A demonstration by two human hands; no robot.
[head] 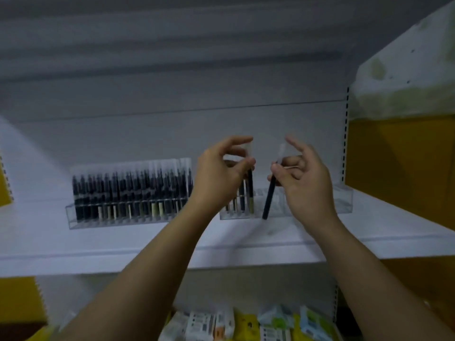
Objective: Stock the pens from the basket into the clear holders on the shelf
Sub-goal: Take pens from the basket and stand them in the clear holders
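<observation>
Dark pen (269,195): pinched between thumb and curled fingers of right hand (304,178), near upright, lower end at the front edge of part-filled clear holder (307,205) on shelf (147,239); left hand (219,173) pinches second pen (250,190) at the holder's left end.

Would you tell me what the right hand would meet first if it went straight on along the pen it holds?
Probably the right-hand clear holder: the right hand pinches a dark pen aimed down at its front edge. Depth is unclear, so it could be the shelf instead.
</observation>
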